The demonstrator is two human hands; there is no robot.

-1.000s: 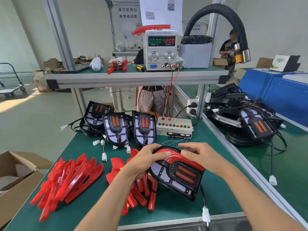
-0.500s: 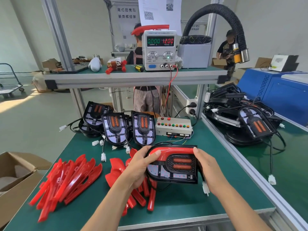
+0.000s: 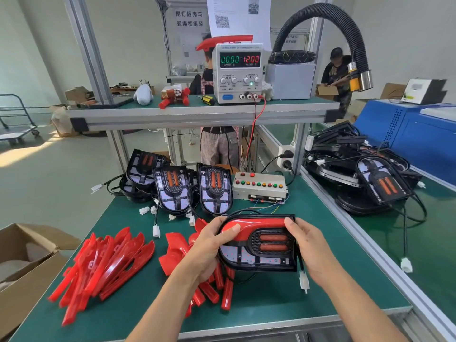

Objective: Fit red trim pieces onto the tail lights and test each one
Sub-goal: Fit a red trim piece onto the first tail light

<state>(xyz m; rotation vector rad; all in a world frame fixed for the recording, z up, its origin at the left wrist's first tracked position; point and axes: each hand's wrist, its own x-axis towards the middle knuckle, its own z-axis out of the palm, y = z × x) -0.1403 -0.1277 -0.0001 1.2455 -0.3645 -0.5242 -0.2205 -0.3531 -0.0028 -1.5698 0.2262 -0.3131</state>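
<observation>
A green bench [image 3: 283, 299] fills the lower view, with a shelf [image 3: 197, 112] across it on aluminium posts. To the right, a second bench carries a heap of black lamps [image 3: 365, 174] and their cables, with a blue machine [image 3: 414, 139] behind it. A cardboard box [image 3: 22, 262] stands open at the left edge.

On the shelf sits a power supply [image 3: 238, 72] reading 0.000 and 12.00, with red and black leads dropping towards the bench. A black hose [image 3: 328, 23] arches over a grey box beside it. Two people stand beyond the shelf.

On the bench, three bare tail lights [image 3: 192, 188] lean in a row at the back, just left of a switch box [image 3: 260, 187] with coloured buttons. Loose red trims [image 3: 108, 265] lie in a pile at the left; a second pile lies under the left hand.

The lamp [image 3: 259, 245] in work is held above the bench centre, lying sideways, with a red trim [image 3: 256, 224] seated along its top edge. The left hand [image 3: 212, 248] grips its left end, thumb pressed on the trim, fingers curled behind. The right hand [image 3: 311, 245] clasps the right end, thumb tip on the trim's corner. A white plug [image 3: 304, 282] dangles from the lamp's cable below the right hand.
</observation>
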